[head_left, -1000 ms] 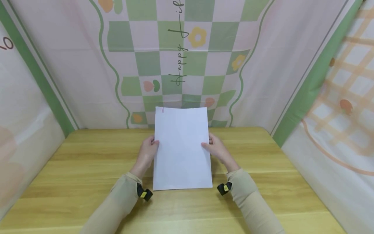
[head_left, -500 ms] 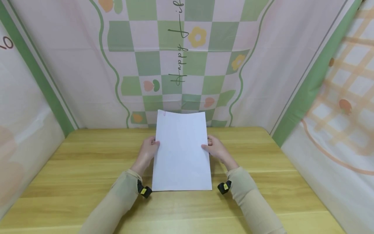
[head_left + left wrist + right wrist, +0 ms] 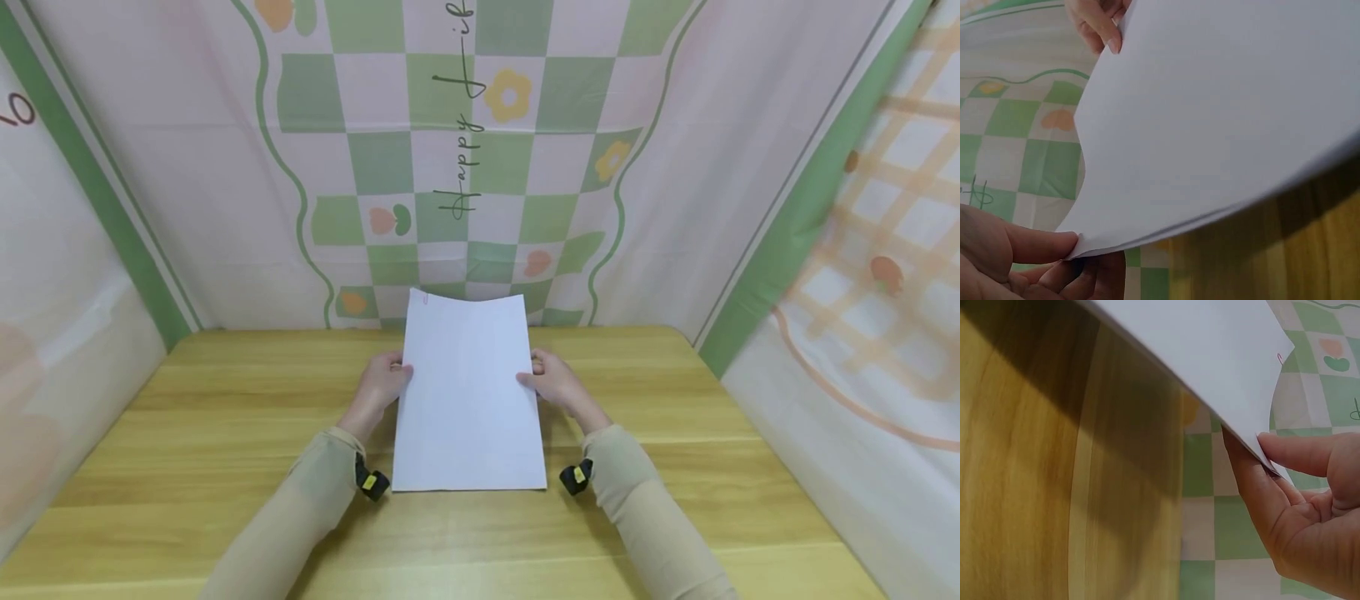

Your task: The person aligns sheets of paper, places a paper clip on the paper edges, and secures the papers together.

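White paper sheets (image 3: 470, 400) are held up over the table, their lower edge toward the person and their top edge bowed at the middle. A small pink paper clip (image 3: 426, 298) sits near the top left corner; the right wrist view also catches that clip (image 3: 1280, 359). My left hand (image 3: 381, 385) pinches the left edge, thumb on the front face and fingers behind. On the opposite edge, my right hand (image 3: 557, 383) pinches the sheets the same way. More than one layer shows along the edge beside the left thumb (image 3: 1047, 245).
A wood-grain table (image 3: 225, 467) lies under the hands. Behind it hangs a green and white checked cloth (image 3: 495, 167), with further cloth walls at both sides. Small black cameras (image 3: 371, 481) are strapped to both sleeves.
The top edge of the paper has dropped and narrowed in the head view, while its bottom edge stays almost in place. Its top edge bows more. Both hands keep their grip and barely shift.
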The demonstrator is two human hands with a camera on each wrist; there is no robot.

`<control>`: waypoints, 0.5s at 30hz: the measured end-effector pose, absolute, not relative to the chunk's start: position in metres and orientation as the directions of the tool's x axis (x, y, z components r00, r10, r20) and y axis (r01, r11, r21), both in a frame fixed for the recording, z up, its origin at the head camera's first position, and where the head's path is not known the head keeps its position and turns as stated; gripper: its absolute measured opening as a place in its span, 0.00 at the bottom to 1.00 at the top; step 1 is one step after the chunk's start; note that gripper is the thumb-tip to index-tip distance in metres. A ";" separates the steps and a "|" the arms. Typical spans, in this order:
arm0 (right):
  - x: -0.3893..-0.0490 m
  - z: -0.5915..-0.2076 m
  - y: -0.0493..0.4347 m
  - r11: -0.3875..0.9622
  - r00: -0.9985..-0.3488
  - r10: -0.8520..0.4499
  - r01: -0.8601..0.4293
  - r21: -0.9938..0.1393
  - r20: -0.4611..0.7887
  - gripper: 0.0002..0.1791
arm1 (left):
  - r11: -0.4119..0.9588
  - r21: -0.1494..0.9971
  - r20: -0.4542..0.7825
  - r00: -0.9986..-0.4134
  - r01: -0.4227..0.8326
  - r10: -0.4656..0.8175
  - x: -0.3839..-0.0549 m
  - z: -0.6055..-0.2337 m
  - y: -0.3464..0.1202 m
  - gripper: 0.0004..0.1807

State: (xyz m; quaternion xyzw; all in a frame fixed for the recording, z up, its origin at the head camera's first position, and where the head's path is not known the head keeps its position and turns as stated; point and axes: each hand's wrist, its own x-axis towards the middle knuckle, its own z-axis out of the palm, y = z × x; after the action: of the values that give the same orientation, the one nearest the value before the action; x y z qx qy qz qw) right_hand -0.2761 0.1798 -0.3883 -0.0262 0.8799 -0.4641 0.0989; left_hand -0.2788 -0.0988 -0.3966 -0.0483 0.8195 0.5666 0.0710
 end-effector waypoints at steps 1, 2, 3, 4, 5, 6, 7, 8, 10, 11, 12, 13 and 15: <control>-0.277 -0.389 0.180 0.572 -0.979 -0.139 0.045 -0.819 -0.150 0.22 | 0.359 0.919 -0.172 -0.985 -0.161 0.000 -0.279 -0.397 -0.099 0.21; -0.277 -0.389 0.180 0.575 -0.979 -0.139 0.045 -0.817 -0.152 0.22 | 0.364 0.918 -0.171 -0.985 -0.159 -0.001 -0.280 -0.398 -0.099 0.20; -0.278 -0.390 0.180 0.577 -0.978 -0.140 0.046 -0.816 -0.154 0.23 | 0.368 0.916 -0.170 -0.985 -0.158 0.000 -0.280 -0.398 -0.099 0.20; -0.278 -0.390 0.180 0.576 -0.978 -0.140 0.049 -0.816 -0.157 0.23 | 0.370 0.915 -0.172 -0.985 -0.161 -0.002 -0.281 -0.398 -0.099 0.20; -0.279 -0.391 0.180 0.573 -0.977 -0.140 0.054 -0.818 -0.162 0.24 | 0.375 0.913 -0.172 -0.985 -0.159 -0.001 -0.281 -0.398 -0.100 0.20; -0.280 -0.392 0.180 0.568 -0.976 -0.138 0.061 -0.821 -0.167 0.24 | 0.378 0.912 -0.174 -0.985 -0.161 -0.001 -0.281 -0.399 -0.100 0.20; -0.281 -0.392 0.180 0.566 -0.975 -0.140 0.062 -0.822 -0.171 0.24 | 0.385 0.909 -0.173 -0.985 -0.160 0.001 -0.282 -0.399 -0.100 0.20; -0.281 -0.392 0.180 0.564 -0.974 -0.141 0.067 -0.823 -0.175 0.25 | 0.393 0.906 -0.172 -0.985 -0.157 0.004 -0.282 -0.399 -0.100 0.20; -0.283 -0.393 0.180 0.563 -0.973 -0.140 0.074 -0.823 -0.183 0.26 | 0.404 0.901 -0.177 -0.984 -0.158 0.009 -0.283 -0.399 -0.101 0.20; -0.284 -0.393 0.180 0.565 -0.972 -0.141 0.075 -0.822 -0.186 0.26 | 0.410 0.898 -0.178 -0.984 -0.157 0.014 -0.283 -0.399 -0.101 0.20; -0.285 -0.393 0.180 0.564 -0.972 -0.142 0.077 -0.822 -0.189 0.26 | 0.416 0.896 -0.182 -0.983 -0.158 0.017 -0.284 -0.399 -0.101 0.20; -0.286 -0.394 0.180 0.565 -0.971 -0.143 0.078 -0.821 -0.191 0.26 | 0.420 0.894 -0.184 -0.983 -0.158 0.023 -0.284 -0.399 -0.101 0.20; -0.287 -0.395 0.180 0.564 -0.970 -0.145 0.080 -0.822 -0.194 0.26 | 0.427 0.890 -0.189 -0.981 -0.157 0.033 -0.285 -0.399 -0.102 0.20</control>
State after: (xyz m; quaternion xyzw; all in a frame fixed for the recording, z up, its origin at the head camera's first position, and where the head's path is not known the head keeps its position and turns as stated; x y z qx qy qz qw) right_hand -0.2870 0.1801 -0.3948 -0.0185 0.8759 -0.4668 0.1207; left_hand -0.2846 -0.1016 -0.3995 -0.0371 0.8401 0.5338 0.0889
